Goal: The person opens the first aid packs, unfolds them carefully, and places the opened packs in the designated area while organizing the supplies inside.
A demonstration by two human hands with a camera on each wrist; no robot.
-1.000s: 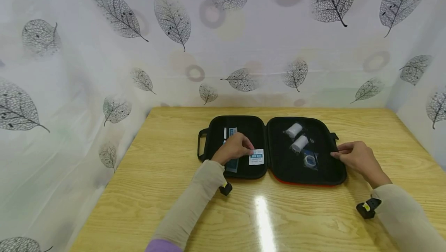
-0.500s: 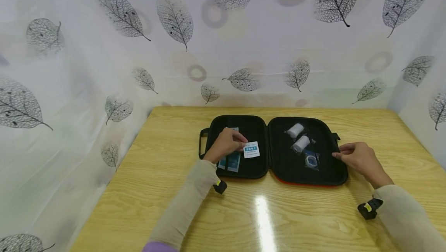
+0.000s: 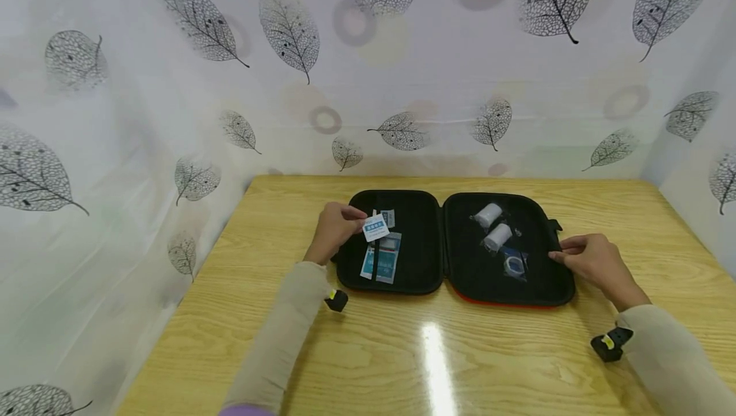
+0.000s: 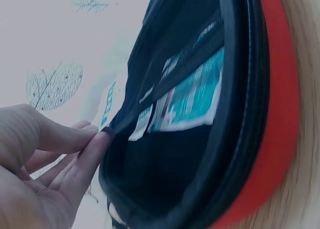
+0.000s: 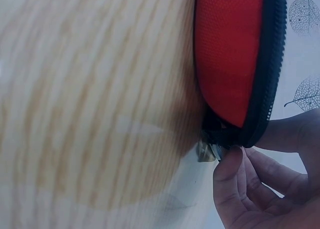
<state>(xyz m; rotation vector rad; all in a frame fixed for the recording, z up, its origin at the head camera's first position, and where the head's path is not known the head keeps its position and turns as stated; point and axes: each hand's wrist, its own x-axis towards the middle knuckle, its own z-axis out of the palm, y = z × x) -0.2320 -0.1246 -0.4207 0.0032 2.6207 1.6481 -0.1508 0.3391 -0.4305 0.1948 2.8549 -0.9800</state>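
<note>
A black-lined case [image 3: 416, 275] with a red outer shell lies unfolded on the table. My left hand [image 3: 335, 227] pinches a small white-and-blue alcohol pad sachet [image 3: 376, 229] above the left half's outer side. Beneath it, blue-and-white packets [image 3: 388, 259] sit under a black elastic strap [image 3: 376, 261]. The left wrist view has the sachet [image 4: 109, 103] partly hidden behind the fingers and the strap close to the fingertips. My right hand [image 3: 592, 262] grips the case's right edge; in the right wrist view its thumb and fingers are around the red shell's [image 5: 227, 54] black zippered rim.
In the case's right half are two wrapped white rolls [image 3: 497, 237] and a clear bag with a white ring-shaped roll [image 3: 513, 266]. The wooden table [image 3: 489, 358] reaches back to a leaf-patterned curtain [image 3: 431, 71].
My left hand has carried the sachet leftward from near the case's hinge to over the strapped packets, uncovering those packets. My right hand has stayed at the case's edge.
</note>
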